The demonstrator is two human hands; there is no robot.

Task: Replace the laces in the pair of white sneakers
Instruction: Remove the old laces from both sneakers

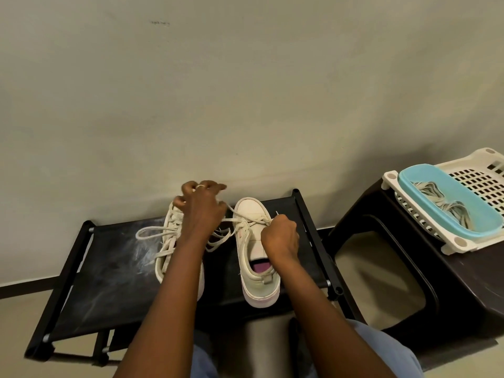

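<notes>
My right hand (279,237) is curled tight, pinching the lace (245,212) at the front eyelets of the right sneaker (257,282). My left hand (203,207), fingers bent, seems to grip the same lace's free run at about 10 o'clock from the right one, above the left sneaker (170,241). The right sneaker lies 12 to 6 on the black rack (114,268), toe at the wall; my right hand is nearer. I judge the pull goes toward 9. At 2 o'clock, spare laces (431,189) sit in a blue tub (477,214).
</notes>
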